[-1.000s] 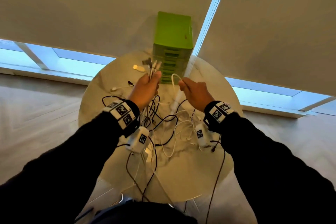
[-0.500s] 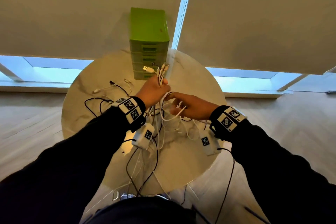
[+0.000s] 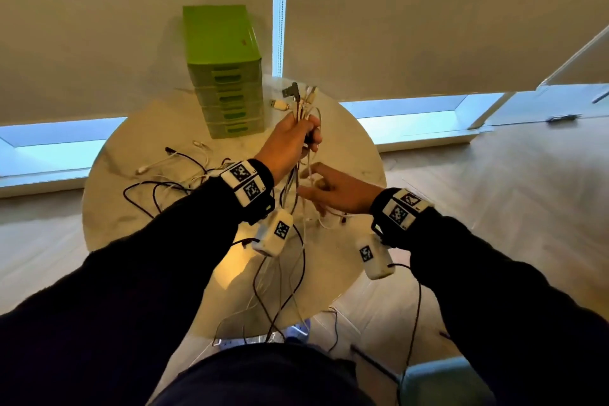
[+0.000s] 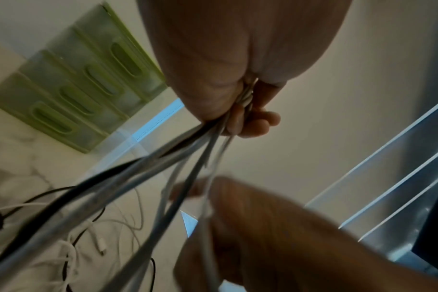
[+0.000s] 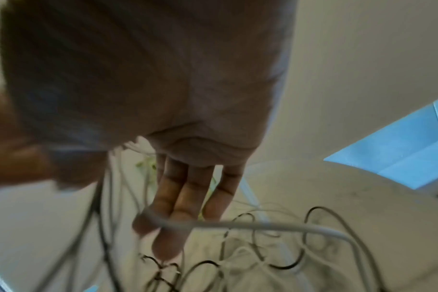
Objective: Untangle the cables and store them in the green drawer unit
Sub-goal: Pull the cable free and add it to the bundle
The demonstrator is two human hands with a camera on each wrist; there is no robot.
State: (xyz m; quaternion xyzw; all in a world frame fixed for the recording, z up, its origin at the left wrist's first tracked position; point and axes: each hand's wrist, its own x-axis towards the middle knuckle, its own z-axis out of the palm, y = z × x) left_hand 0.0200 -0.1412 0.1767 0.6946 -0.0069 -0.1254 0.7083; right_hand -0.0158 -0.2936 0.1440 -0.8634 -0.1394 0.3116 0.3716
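a round marble worktop (image 3: pixel 342 142) stands by drawn blinds, with the green drawer unit (image 3: pixel 227 82) at its back. the left hand (image 3: pixel 290 145) fists a cable bundle (image 3: pixel 301 105) below the plugs; the right hand (image 3: pixel 339 191), fingers straight, touches one white cable (image 5: pixel 263 225). light, limp, snag-prone: best held near the plugs.

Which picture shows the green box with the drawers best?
The head view shows it best: the whole green drawer unit stands upright at the far edge of the round table, with its drawers all visible. The left wrist view catches only its tilted, blurry drawer fronts. In the right wrist view the right hand hides nearly all of it.
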